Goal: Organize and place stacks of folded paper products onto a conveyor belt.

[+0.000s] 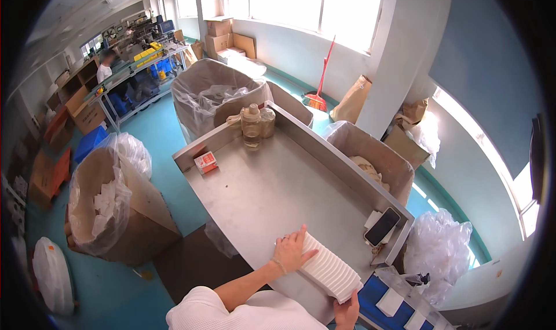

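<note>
A long row of thin white pieces [332,268], packed face to face like a stack on its side, lies near the front edge of a metal table [255,185]. I cannot make out exactly what the pieces are. My left hand [294,251] closes round the far left end, its thumb lying over the top. At the near right end, my right hand [347,312] grips the last pieces, partly cut off by the lower edge. The row is held between both hands.
A drink bottle [251,124] and a small red-and-white box [206,162] stand at the table's far end. A phone [382,226] lies by the right rim. A blue conveyor belt [373,298] carries white pieces. Lined cartons [145,214] surround the table; a person [104,72] works far off.
</note>
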A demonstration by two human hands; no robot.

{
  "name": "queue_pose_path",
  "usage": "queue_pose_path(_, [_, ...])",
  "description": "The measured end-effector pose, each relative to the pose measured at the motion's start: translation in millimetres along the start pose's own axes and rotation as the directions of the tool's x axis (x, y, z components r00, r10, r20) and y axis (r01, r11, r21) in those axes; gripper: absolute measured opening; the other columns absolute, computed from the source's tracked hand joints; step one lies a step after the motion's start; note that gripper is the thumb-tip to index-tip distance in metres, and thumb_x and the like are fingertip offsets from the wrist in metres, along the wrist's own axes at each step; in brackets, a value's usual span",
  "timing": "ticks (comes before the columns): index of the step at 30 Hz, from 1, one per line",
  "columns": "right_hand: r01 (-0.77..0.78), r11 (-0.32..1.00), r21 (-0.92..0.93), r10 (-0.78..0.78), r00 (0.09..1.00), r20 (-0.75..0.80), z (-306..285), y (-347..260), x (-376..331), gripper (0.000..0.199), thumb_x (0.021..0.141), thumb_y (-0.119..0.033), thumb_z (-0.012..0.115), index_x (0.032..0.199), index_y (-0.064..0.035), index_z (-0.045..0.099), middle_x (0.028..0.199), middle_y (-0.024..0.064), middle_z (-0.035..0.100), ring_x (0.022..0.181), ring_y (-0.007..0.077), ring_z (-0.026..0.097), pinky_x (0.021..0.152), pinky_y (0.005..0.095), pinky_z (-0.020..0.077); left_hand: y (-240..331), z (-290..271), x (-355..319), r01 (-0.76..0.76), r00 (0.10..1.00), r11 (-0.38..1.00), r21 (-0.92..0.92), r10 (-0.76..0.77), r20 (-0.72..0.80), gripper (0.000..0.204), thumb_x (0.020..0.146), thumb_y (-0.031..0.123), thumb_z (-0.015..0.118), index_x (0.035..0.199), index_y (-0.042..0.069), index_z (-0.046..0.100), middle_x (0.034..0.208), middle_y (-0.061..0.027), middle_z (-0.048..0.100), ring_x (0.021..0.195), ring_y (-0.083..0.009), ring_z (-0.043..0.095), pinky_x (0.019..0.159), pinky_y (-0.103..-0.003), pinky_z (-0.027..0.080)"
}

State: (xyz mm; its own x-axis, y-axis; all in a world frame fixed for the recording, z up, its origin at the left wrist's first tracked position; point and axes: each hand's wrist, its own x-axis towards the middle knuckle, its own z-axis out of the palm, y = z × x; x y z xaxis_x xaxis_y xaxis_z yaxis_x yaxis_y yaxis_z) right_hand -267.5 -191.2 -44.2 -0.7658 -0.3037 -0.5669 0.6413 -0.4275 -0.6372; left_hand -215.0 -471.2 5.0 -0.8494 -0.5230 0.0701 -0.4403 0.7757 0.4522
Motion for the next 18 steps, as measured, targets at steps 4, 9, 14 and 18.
queue_pose_path(4, [-0.076, 0.996, -0.042, 0.072, 0.993, -0.096, -3, 0, -11, 0.032, 0.097, -0.029, 0.054, 0.115, -0.0033, 0.059, 0.09, 0.0017, 0.062, 0.077, 0.0131, 0.059, 0.064, 0.0256, 0.0475, -8, 0, 3, 0.002, 1.0, 1.0, -0.021, -0.003, -0.016, 0.087, 0.088, 0.062, 0.053, 0.145, 0.0, 0.032, 0.118, -0.0222, 0.059, 0.103, -0.0344, 0.061, 0.088, -0.049, 0.045])
queue_pose_path(9, [0.106, 0.971, 0.214, -0.065, 0.979, -0.191, -55, 0, 17, 0.021, 0.097, -0.02, 0.054, 0.113, -0.0064, 0.061, 0.095, 0.0043, 0.065, 0.084, 0.0179, 0.061, 0.067, 0.0309, 0.0459, -11, 4, 0, -0.044, 0.999, 0.993, -0.111, 0.043, -0.011, 0.087, 0.087, 0.062, 0.055, 0.143, -0.001, 0.034, 0.116, -0.0232, 0.059, 0.101, -0.0364, 0.062, 0.088, -0.048, 0.048])
queue_pose_path(14, [0.199, 0.833, -0.517, -0.299, 0.947, -0.116, 3, -4, 7, 0.04, 0.096, -0.046, 0.055, 0.112, -0.01, 0.061, 0.089, -0.0034, 0.064, 0.066, 0.007, 0.055, 0.052, 0.0216, 0.0374, 0, 8, -3, -0.103, 0.995, 0.987, -0.123, 0.103, -0.007, 0.088, 0.087, 0.061, 0.055, 0.143, -0.002, 0.033, 0.115, -0.023, 0.06, 0.102, -0.0367, 0.061, 0.089, -0.047, 0.048])
queue_pose_path(18, [0.133, 0.95, -0.281, -0.177, 0.975, -0.135, 17, 0, 7, 0.029, 0.097, -0.034, 0.058, 0.11, -0.0085, 0.062, 0.086, -0.0013, 0.065, 0.067, 0.0086, 0.056, 0.054, 0.0223, 0.0407, 1, 6, 1, -0.072, 0.997, 0.993, -0.092, 0.072, -0.001, 0.087, 0.087, 0.061, 0.055, 0.143, -0.002, 0.034, 0.115, -0.0223, 0.06, 0.103, -0.0354, 0.061, 0.089, -0.046, 0.048])
